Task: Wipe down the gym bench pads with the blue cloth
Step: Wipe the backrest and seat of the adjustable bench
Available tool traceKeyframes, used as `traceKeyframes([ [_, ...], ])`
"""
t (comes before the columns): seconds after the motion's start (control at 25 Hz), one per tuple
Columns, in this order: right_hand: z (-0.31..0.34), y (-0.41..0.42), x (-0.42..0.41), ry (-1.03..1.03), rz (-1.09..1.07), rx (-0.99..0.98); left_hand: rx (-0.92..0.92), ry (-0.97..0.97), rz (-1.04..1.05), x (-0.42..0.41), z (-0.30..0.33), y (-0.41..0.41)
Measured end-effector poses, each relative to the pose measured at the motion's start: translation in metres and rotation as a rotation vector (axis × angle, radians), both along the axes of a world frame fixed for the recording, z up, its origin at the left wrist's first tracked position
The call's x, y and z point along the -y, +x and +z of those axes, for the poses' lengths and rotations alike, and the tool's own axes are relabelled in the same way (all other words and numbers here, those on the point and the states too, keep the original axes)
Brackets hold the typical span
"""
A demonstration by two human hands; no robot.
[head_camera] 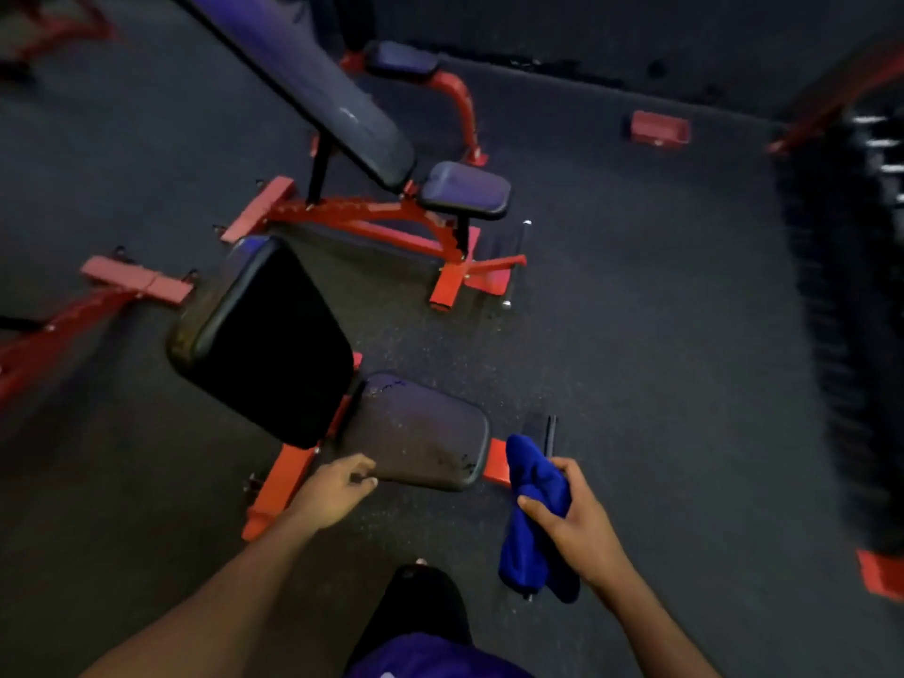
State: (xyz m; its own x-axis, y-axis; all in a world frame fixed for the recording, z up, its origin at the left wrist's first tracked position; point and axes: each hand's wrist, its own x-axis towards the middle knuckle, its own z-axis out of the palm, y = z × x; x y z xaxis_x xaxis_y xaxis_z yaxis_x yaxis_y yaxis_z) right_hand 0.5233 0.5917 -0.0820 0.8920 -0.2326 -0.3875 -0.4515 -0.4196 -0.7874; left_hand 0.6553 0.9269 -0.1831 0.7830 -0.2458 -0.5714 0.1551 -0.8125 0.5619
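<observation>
Bench pads unwiped as far as you can see; cloth not yet on either.

Back pad (264,335) tilts up to your left, seat pad (416,433) runs rightward from it. Your left hand (337,486), fingers curled, holds the seat's near edge; your right hand (572,511) grips the bunched blue cloth (531,521), hanging lengthwise just right of the seat.

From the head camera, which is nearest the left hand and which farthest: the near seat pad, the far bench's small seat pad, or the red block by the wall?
1. Near seat pad, at the left hand.
2. Far bench's small seat pad, ahead.
3. Red block, far right by the wall.
</observation>
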Motion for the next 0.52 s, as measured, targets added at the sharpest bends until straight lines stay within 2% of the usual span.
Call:
traceKeyframes([
  [0.24, 0.002, 0.068, 0.027, -0.11, 0.296, -0.156, -0.123, 0.018, 0.222, -0.005, -0.017, -0.013],
  [0.36, 0.0, 0.104, 0.031, -0.145, 0.403, -0.179, -0.137, -0.006, 0.314, 0.005, -0.013, -0.032],
  [0.52, -0.001, 0.137, 0.038, -0.149, 0.589, -0.155, -0.141, -0.059, 0.559, 0.008, -0.009, -0.063],
])
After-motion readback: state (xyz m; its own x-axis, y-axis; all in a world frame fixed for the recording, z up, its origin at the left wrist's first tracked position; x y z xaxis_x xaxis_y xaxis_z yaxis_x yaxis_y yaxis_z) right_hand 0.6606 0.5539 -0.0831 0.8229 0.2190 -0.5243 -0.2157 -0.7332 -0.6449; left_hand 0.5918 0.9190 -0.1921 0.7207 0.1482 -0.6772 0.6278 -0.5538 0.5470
